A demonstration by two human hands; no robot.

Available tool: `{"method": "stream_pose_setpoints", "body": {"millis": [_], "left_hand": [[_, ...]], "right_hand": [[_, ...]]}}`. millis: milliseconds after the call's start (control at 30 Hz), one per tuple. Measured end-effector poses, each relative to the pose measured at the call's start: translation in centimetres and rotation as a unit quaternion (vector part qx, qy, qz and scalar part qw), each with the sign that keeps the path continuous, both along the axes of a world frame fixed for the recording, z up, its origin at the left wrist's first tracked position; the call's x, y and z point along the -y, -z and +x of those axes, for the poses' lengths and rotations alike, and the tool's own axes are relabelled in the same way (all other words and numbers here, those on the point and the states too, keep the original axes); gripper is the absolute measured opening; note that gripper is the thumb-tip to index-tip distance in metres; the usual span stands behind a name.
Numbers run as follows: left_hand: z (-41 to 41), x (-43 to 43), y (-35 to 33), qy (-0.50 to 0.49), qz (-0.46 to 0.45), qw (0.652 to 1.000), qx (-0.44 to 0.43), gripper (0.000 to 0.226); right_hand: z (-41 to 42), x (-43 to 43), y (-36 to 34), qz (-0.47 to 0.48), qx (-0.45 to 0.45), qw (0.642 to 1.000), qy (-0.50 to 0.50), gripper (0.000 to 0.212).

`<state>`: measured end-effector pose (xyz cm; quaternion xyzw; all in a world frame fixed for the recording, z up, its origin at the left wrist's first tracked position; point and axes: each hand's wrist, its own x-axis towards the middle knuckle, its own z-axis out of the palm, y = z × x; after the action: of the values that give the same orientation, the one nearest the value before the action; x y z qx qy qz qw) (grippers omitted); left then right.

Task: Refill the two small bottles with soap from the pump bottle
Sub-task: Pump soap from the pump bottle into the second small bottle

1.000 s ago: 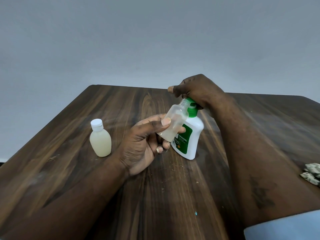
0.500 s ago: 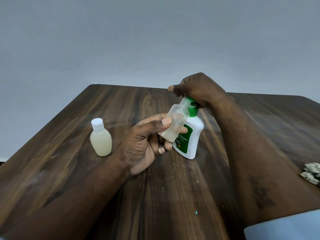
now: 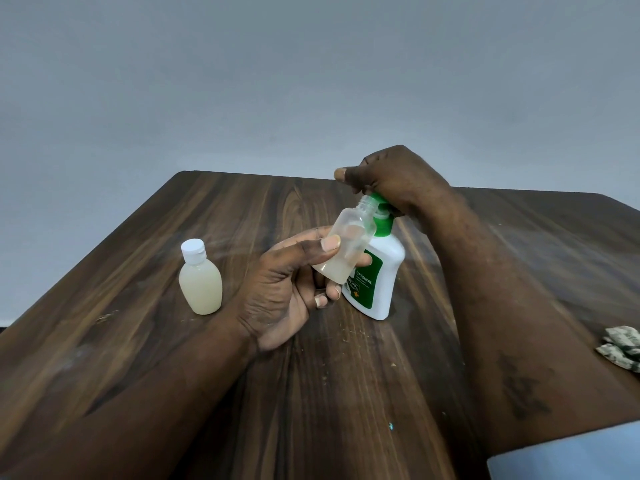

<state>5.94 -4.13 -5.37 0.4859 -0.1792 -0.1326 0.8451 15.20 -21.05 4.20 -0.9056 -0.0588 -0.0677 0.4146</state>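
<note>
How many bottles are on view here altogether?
3. A capped small bottle stands on the table at the left; an uncapped small bottle is held tilted in the left hand; the white pump bottle stands under the right hand. None seems hidden.

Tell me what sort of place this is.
Likely a plain indoor room, no particular kind evident: a dark wooden table, a bare grey wall behind it, and a pump bottle and capped small bottle standing on it.

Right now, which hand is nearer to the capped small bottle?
Left. The left hand, holding the uncapped bottle, is just right of the capped bottle, apart from it; the right hand sits farther, on the pump bottle.
</note>
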Motion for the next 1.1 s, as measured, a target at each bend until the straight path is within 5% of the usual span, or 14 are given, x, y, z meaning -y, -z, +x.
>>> {"method": "stream_pose_setpoints", "body": {"millis": [1100], "left_hand": [[-0.21,-0.10,-0.17,0.012,0.011,1.000,0.009,0.027]], "right_hand": [[-0.23,-0.14,0.19,0.015,0.010,1.000,0.002,0.037]]}}
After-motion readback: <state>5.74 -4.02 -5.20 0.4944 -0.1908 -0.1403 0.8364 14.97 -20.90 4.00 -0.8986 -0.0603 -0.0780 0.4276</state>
